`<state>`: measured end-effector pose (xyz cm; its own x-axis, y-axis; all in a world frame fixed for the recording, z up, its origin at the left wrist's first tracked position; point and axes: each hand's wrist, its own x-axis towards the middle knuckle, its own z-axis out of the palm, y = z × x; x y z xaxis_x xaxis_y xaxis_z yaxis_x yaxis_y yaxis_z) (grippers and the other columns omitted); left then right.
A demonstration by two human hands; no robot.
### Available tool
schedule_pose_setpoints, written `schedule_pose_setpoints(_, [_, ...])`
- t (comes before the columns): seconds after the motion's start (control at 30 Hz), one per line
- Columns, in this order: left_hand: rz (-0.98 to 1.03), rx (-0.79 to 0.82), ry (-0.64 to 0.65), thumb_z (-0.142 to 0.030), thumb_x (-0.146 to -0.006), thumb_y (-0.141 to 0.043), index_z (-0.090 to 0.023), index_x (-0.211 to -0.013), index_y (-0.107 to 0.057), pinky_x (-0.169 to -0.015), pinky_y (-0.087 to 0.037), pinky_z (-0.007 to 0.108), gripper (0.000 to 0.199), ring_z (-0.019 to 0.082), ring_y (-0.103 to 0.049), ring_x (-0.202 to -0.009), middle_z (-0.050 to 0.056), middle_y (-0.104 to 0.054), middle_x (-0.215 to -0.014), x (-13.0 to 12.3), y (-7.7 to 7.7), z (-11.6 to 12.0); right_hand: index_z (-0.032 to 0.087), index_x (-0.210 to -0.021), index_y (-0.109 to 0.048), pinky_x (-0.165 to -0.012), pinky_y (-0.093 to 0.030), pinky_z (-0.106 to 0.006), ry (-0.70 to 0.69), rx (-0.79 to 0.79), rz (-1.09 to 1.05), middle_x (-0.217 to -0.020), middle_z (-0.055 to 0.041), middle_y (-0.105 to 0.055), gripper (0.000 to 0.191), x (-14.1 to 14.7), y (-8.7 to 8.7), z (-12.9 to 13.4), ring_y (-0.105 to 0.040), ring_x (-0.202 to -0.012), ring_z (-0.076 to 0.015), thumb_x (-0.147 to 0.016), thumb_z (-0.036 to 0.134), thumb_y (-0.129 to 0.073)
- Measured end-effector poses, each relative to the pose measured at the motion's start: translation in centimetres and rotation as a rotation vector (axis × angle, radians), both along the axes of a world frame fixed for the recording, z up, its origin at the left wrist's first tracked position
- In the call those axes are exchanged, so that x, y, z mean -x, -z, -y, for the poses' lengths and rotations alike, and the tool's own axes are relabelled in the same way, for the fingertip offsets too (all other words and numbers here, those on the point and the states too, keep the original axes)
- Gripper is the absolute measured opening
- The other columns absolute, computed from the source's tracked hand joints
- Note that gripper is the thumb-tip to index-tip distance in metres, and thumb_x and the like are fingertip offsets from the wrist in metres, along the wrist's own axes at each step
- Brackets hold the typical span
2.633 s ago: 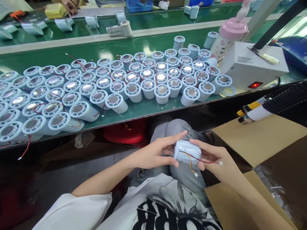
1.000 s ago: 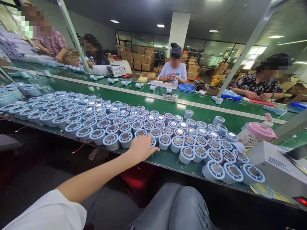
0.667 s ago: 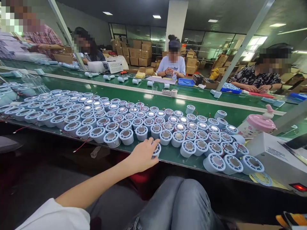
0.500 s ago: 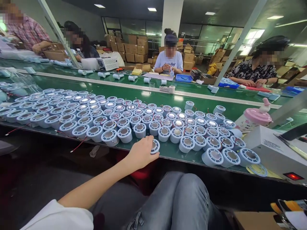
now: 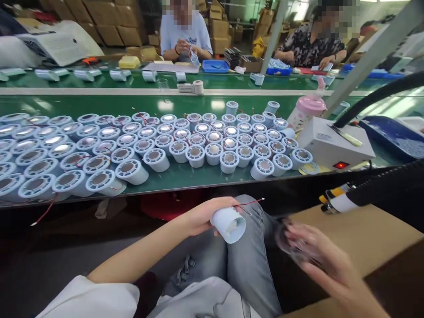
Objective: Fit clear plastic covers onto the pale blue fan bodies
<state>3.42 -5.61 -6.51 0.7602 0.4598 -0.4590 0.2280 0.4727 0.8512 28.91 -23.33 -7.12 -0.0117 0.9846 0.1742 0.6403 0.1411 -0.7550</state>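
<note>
My left hand (image 5: 203, 216) grips a light-blue plastic cylinder housing (image 5: 229, 226) above my knees, its hollow open end tilted towards me. A thin red-and-black wire with a small white connector sticks out past its upper side. To the right, my right hand (image 5: 331, 260) is closed around a clear, roundish piece (image 5: 288, 240), smeared by motion, so its kind is unclear. Rows of similar blue housings (image 5: 155, 160) stand on the green bench, with slotted rims and silvery discs on top; several trail wires.
A grey box with a lit red switch (image 5: 334, 145) stands at the bench's right end, beside a pink-lidded cup (image 5: 309, 108). Below right lies a cardboard box (image 5: 380, 238). A slanted metal post (image 5: 367, 57) rises nearby. Other people work across the bench.
My left hand has lifted a housing off the bench edge and turned it over above my lap. My right hand has come into view with the clear piece. The view has swung right and down.
</note>
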Motion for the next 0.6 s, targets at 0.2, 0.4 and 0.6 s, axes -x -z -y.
schedule_pose_setpoints(0.2, [-0.047, -0.614, 0.173, -0.031, -0.086, -0.059, -0.019, -0.094, -0.070, -0.087, -0.046, 0.030, 0.018, 0.019, -0.056, -0.097, 0.006, -0.061, -0.103, -0.8, -1.0, 0.7, 0.025, -0.123, -0.063, -0.084, -0.054, -0.054, -0.055, -0.039, 0.363, -0.138, -0.0161, -0.045, 0.042, 5.3, 0.4, -5.6, -0.053, -0.114, -0.0367, -0.083, 0.015, -0.057])
schedule_pose_setpoints(0.4, [-0.058, -0.826, 0.104, -0.038, -0.080, -0.071, -0.022, -0.106, -0.067, -0.089, -0.047, 0.033, 0.030, 0.020, -0.059, -0.096, 0.005, -0.060, -0.104, -0.4, -0.1, 0.9, 0.023, -0.080, -0.066, -0.095, -0.049, -0.045, -0.151, 0.271, -0.054, -0.127, -0.0087, -0.053, 0.006, 5.6, -0.3, -6.3, -0.053, -0.120, -0.0294, -0.085, 0.025, -0.064])
schedule_pose_setpoints(0.6, [0.080, -0.974, 0.104, -0.045, -0.060, -0.085, -0.023, -0.110, -0.069, -0.096, -0.048, 0.040, 0.058, 0.028, -0.055, -0.111, 0.012, -0.053, -0.118, -0.1, 2.4, 0.4, 0.019, -0.063, -0.063, -0.073, -0.053, -0.032, 0.060, 0.299, -0.389, -0.107, -0.0092, -0.058, 0.029, 5.2, -0.1, -6.2, -0.059, -0.101, -0.0250, -0.088, 0.035, -0.061])
